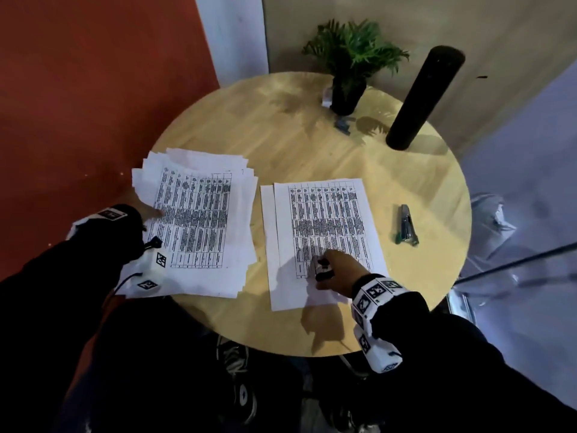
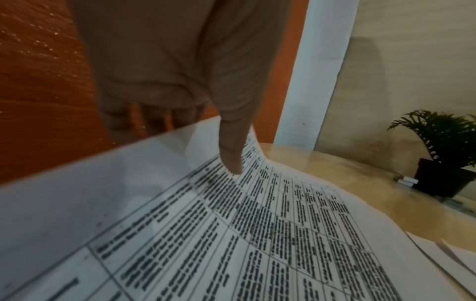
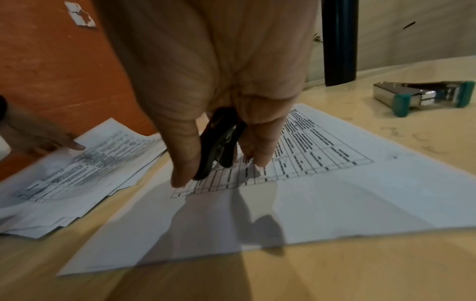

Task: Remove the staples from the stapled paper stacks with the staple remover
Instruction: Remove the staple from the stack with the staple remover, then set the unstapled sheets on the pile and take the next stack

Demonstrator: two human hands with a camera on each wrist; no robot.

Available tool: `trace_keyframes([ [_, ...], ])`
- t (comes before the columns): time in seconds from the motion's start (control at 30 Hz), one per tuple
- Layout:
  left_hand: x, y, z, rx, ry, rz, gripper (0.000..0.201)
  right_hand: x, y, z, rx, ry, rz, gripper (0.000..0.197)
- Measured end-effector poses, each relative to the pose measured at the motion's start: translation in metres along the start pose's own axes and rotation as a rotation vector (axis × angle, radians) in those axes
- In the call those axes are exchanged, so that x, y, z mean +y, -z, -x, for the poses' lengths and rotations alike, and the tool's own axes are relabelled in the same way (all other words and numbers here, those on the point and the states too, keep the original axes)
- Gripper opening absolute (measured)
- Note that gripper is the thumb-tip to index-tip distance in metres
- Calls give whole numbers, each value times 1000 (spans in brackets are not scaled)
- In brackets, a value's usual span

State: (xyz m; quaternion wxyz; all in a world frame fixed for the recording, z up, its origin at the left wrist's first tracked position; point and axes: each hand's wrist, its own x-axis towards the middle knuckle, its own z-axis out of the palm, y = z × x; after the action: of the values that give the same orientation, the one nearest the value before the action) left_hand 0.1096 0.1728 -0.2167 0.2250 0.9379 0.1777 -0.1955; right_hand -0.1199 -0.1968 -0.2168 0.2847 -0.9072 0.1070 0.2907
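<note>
Right hand [image 1: 335,270] grips staple remover [image 3: 219,146] over right sheets [image 1: 324,239]; left hand [image 2: 167,81] pinches left stack's [image 1: 193,223] edge.

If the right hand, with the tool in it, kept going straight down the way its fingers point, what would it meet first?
The right hand, gripping the black staple remover, points down at the printed sheet right below it. It would likely meet that sheet's table grid first; the remaining gap is hard to judge.

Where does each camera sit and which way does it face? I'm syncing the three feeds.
Head: above, looking down at round table; both sleeves, left hand, right hand.
Left wrist: along the thumb onto messy paper pile.
Right wrist: along fingers gripping staple remover.
Shared by head and right wrist: stapler.
</note>
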Motion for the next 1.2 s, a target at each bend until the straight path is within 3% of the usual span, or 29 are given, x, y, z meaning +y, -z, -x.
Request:
trace_keyframes([
  [0.07, 5, -2, 0, -16, 43, -96, 139, -1, 2, -2, 8, 10, 67, 54],
  [0.1, 14, -5, 11, 2, 42, -169, 136, -1, 1, -4, 14, 12, 86, 55],
  [0.2, 57, -24, 60, 130, -123, -359, 91, -5, 0, -6, -3, 4, 152, 59],
  [0.27, 90, -48, 87, 142, -280, -292, 63, -6, 0, -6, -1, 10, 186, 59],
  [0.33, 118, -75, 106, -58, -362, -226, 47, -5, 1, -6, 6, 13, 190, 60],
  [0.4, 137, -100, 120, -289, -284, -169, 51, -4, 1, -5, 7, 11, 191, 61],
  [0.43, 144, -110, 128, -342, -224, -116, 56, -4, 1, -5, 12, 14, 194, 61],
  [0.63, 151, -155, 147, -154, 17, 212, 73, -5, 0, -6, 26, 32, 198, 58],
  [0.73, 160, -155, 152, -194, 54, 403, 69, -3, 0, -6, 36, 34, 186, 58],
  [0.9, 148, -160, 145, -268, 76, 461, 66, -2, -1, -4, 45, 35, 178, 57],
  [0.97, 140, -164, 146, -262, 50, 496, 70, -2, -1, -5, 47, 37, 173, 56],
  [1.07, 138, -163, 152, -147, -57, 601, 57, 2, -1, -2, 61, 9, 102, 56],
  [1.2, 146, -152, 159, -20, -286, 680, 37, 18, 8, 6, 220, -61, -172, 43],
])
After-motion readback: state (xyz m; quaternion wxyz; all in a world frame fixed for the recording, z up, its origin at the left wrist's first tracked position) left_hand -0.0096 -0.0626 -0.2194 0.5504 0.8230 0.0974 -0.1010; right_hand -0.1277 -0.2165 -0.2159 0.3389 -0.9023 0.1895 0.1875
